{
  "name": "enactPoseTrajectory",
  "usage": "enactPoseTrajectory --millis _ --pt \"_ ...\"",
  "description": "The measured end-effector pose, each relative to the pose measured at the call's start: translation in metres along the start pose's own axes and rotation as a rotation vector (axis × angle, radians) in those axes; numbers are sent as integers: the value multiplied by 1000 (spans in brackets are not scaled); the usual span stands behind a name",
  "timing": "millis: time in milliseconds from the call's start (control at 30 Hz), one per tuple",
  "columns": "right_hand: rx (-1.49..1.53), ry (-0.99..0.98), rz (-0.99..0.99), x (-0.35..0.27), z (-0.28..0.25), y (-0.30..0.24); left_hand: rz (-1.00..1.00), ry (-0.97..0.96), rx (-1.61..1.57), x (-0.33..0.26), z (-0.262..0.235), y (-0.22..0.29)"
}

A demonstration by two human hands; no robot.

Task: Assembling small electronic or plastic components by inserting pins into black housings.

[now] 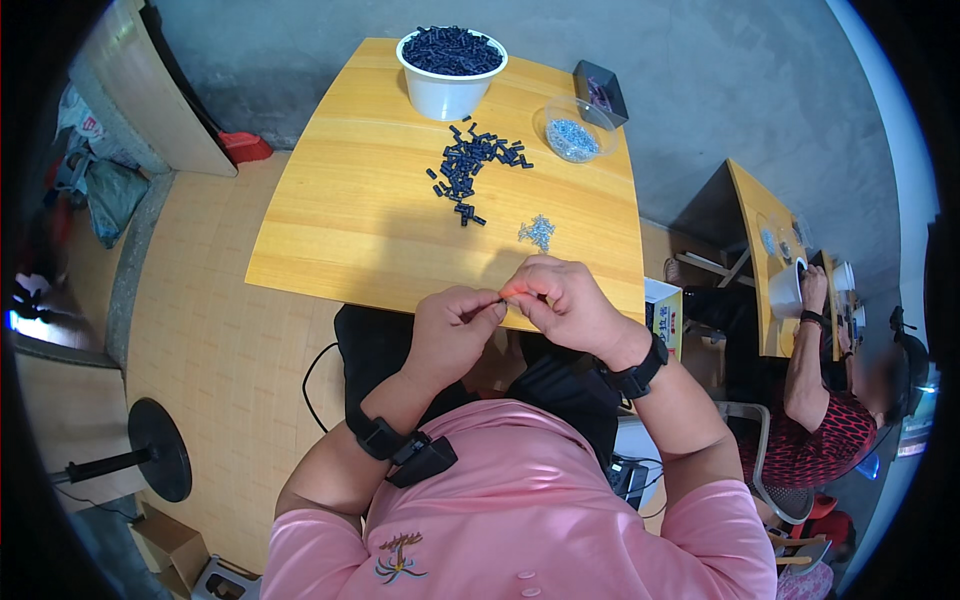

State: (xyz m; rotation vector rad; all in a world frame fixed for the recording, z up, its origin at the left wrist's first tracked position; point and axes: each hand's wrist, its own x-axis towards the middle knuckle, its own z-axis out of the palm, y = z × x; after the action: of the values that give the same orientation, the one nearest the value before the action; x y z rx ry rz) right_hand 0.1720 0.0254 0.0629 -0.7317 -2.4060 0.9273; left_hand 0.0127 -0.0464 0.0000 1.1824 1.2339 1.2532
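My left hand (455, 328) and my right hand (567, 303) meet at the near edge of the wooden table. Both are closed in a pinch, fingertips touching. A small dark piece (502, 298) shows between them, mostly covered by the fingers; what the right fingertips pinch is too small to tell. Just beyond my right hand lies a little heap of small silvery parts (538, 232). Farther off is a loose pile of short black cylindrical pieces (462, 165).
A white bucket (447, 97) full of black pieces stands at the table's (330, 200) far edge. Right of it are a clear bowl (578, 140) of silvery parts and a dark box (602, 92). A co-worker (815, 420) sits at another table on the right.
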Motion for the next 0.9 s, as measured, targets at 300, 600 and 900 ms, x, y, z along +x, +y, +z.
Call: enactPoseTrajectory --millis 300,600,900 --pt "123 29 9 1 0 -4 38 -62 17 0 -8 4" --pt "33 36 0 -2 -3 -6 -118 -72 -197 -1 -4 5" --pt "287 179 344 -8 5 -10 -86 -20 -181 3 -2 4"
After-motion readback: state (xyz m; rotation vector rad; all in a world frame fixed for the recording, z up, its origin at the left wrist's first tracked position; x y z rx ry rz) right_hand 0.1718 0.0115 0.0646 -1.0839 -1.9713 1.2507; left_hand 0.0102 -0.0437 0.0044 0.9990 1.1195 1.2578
